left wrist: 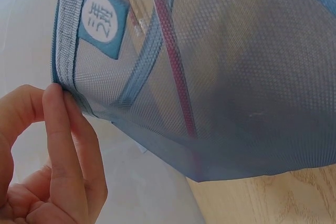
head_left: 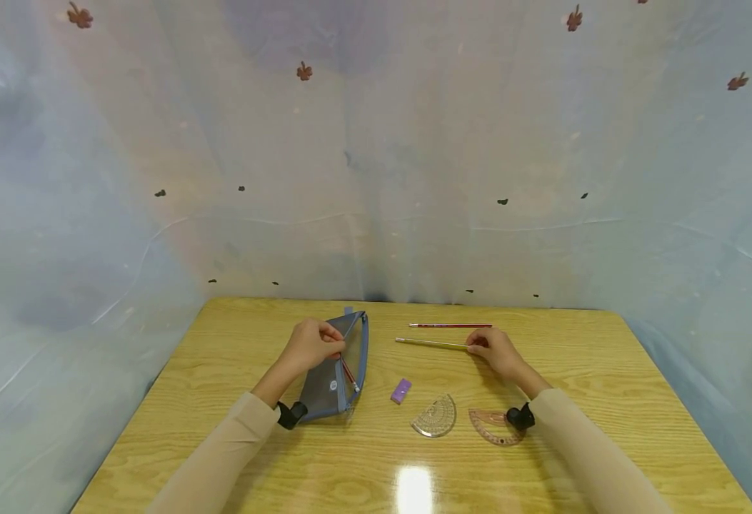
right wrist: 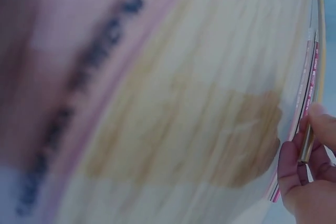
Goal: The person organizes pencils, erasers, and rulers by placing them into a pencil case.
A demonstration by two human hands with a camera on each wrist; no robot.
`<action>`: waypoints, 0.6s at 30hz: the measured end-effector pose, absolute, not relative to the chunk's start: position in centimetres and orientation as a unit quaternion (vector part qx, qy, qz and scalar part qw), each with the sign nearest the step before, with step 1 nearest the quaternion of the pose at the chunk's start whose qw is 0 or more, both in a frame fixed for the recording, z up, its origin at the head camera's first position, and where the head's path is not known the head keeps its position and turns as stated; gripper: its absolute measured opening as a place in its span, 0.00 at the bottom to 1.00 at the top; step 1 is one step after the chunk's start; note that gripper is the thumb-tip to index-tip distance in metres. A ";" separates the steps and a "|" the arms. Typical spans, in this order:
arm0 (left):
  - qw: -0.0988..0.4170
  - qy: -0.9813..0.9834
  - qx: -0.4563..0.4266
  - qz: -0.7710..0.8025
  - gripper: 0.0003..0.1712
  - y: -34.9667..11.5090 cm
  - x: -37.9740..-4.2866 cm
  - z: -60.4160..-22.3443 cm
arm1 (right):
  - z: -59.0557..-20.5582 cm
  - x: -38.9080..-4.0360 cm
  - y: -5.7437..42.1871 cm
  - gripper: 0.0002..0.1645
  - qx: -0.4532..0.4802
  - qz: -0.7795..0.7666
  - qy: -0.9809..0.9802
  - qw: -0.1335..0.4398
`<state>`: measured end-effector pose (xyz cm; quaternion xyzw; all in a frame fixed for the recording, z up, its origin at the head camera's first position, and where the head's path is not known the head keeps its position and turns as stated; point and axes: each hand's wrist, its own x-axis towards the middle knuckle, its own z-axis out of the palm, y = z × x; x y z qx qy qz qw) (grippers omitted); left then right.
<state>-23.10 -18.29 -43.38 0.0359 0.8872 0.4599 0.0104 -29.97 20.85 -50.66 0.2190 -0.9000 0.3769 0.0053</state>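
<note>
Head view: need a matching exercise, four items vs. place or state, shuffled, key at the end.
Items
1. blue mesh pencil case
2. purple eraser
3. pink protractor
4. gold-toned pencil

Place or state
A. partly hidden by the black right-wrist camera
B. held in the right hand
C. edge pinched by the left hand
D. lying between the pencil case and the clear protractor

Pairs: 1-C, 2-D, 3-A, 4-B
</note>
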 end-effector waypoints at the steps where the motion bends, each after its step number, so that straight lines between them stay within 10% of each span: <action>1: 0.011 0.887 0.035 0.461 0.03 -18.3 -23.1 -43.3 | -50.6 -29.9 20.8 0.03 0.220 0.378 -0.899 0.004; 18: 0.008 0.885 0.026 0.464 0.02 -18.5 -23.0 -43.3 | -49.7 -29.2 20.6 0.03 0.235 0.393 -0.889 -0.013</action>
